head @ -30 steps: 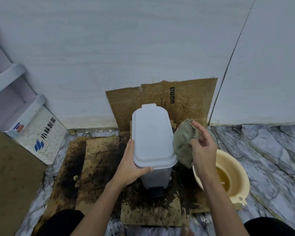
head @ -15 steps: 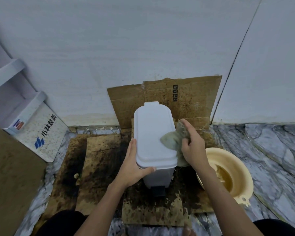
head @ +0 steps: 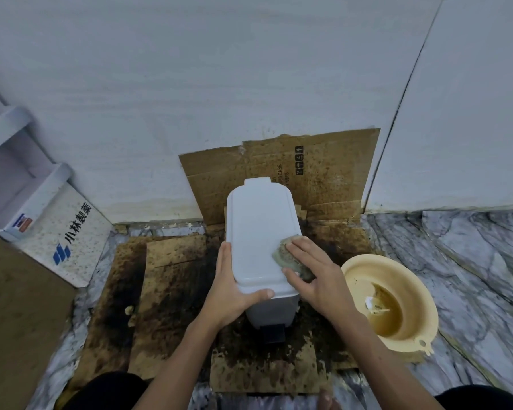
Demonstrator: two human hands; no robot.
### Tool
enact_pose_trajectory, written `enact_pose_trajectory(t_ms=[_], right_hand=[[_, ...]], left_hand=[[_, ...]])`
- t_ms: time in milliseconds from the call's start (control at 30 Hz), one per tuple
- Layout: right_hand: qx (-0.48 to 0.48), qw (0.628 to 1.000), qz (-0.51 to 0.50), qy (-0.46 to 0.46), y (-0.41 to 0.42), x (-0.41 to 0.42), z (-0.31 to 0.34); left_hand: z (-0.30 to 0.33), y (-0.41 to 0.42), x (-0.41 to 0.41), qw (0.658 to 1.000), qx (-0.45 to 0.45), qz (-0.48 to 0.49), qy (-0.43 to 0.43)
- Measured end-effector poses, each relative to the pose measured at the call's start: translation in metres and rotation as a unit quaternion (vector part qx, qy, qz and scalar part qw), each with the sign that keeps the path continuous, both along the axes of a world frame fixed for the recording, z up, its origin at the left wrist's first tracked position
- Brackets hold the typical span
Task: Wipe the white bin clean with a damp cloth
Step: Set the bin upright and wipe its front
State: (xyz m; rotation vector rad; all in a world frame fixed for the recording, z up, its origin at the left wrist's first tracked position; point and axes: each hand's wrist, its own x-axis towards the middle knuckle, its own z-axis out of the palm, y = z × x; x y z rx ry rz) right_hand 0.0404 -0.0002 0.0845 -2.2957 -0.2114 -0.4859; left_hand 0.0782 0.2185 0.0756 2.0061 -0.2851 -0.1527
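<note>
A white pedal bin (head: 258, 229) with its lid closed stands on stained cardboard in front of the wall. My left hand (head: 231, 291) grips the near left corner of the lid, thumb along the front edge and fingers up the left side. My right hand (head: 314, 276) lies flat with straight fingers on a grey-green damp cloth (head: 283, 254), pressing it onto the right part of the lid. Most of the cloth is hidden under that hand. The bin's black pedal (head: 273, 334) shows at the bottom front.
A cream basin (head: 409, 279) with murky brown water sits on the marble floor right of the bin. Dirty cardboard sheets (head: 166, 291) cover the floor and lean on the wall (head: 332, 176). A speckled box with blue print (head: 68, 235) and white shelves stand at the left.
My right hand has brought the cloth from beside the bin down onto the lid and flattened over it. My left hand keeps its hold on the lid corner.
</note>
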Motion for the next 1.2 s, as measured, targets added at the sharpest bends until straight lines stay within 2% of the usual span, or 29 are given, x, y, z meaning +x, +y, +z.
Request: enact_pose_trajectory(t_ms=[167,333,533,700,833,967,1200], right_hand=[[-0.022,0.998,-0.046,0.029,-0.007,0.031,0.005],[-0.090,0.994,-0.060,0.018,0.011,0.046,0.011],[-0.141,0.989,0.026,-0.033,0.004,0.004,0.003],[-0.211,0.967,0.124,-0.072,0.018,-0.023,-0.009],[-0.194,0.972,0.096,-0.096,0.056,-0.017,-0.012],[-0.176,0.978,0.096,-0.059,0.082,0.003,-0.007],[-0.145,0.984,0.091,-0.038,0.024,-0.015,-0.003]], left_hand=[[-0.004,0.001,0.001,1.000,0.019,-0.008,-0.001],[-0.005,0.002,0.003,0.999,0.033,-0.005,-0.001],[-0.010,0.003,0.002,0.999,0.035,0.004,0.008],[-0.002,0.001,-0.001,1.000,0.002,-0.007,0.005],[-0.003,0.007,0.000,0.999,0.013,-0.038,0.019],[-0.009,0.015,-0.002,0.996,0.033,-0.046,0.071],[-0.011,0.016,-0.002,0.998,0.043,-0.026,0.038]])
